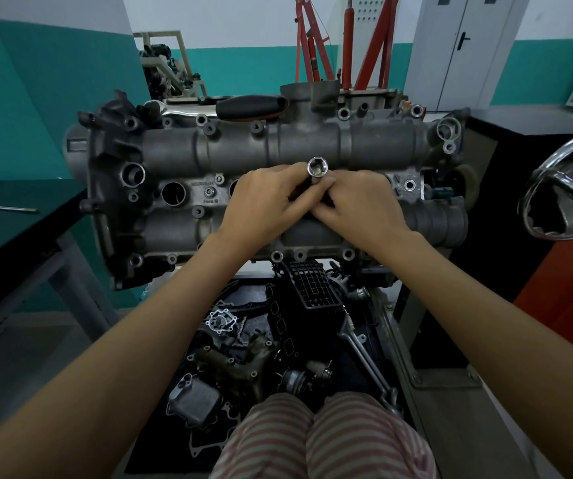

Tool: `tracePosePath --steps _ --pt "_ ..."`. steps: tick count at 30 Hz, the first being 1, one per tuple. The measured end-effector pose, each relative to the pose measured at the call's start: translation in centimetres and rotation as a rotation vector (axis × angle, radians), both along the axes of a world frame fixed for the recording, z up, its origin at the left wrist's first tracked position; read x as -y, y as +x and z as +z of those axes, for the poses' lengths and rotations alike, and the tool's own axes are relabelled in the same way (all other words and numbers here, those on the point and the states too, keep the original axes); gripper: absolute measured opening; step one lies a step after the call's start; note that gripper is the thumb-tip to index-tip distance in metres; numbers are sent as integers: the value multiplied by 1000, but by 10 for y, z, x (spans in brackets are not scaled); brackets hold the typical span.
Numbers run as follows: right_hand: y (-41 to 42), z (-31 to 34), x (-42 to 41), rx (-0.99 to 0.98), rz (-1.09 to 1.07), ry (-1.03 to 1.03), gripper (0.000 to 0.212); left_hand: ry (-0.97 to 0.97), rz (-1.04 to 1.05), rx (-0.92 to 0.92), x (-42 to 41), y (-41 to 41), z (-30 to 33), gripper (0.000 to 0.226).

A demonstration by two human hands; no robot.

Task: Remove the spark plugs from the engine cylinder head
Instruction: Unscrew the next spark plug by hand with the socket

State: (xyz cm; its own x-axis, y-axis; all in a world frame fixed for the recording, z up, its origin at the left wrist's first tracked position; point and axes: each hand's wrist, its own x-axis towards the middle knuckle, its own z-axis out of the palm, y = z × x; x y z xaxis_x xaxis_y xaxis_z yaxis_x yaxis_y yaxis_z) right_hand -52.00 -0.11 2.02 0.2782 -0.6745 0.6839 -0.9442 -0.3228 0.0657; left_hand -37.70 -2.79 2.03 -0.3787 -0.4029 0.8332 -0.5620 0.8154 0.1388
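Spark plugs themselves could not be seen; any that remained sat down inside the row of round wells running left to right along the middle of the engine cylinder head [278, 146], which stood on its stand directly ahead of the person. Both hands met over that row, just right of centre, clamped together on a chrome socket [317, 167] whose open hexagonal mouth pointed up toward the camera. The left hand [264, 198] wrapped the socket's lower body from the left, while the right hand [354, 198] pinched it from the right, thumb touching the other hand's fingers. The tool's long axis rose steeply from the head, in line with the well beneath, which the hands hid. One open well [173, 193] lay well to the left, so the left hand was the nearer to it. A black-handled tool [252, 105] rested behind the head.
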Motion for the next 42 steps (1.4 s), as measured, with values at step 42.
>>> tracePosePath --steps 42 --pt "1 1 0 23 -22 11 37 -63 12 13 -3 -1 0 31"
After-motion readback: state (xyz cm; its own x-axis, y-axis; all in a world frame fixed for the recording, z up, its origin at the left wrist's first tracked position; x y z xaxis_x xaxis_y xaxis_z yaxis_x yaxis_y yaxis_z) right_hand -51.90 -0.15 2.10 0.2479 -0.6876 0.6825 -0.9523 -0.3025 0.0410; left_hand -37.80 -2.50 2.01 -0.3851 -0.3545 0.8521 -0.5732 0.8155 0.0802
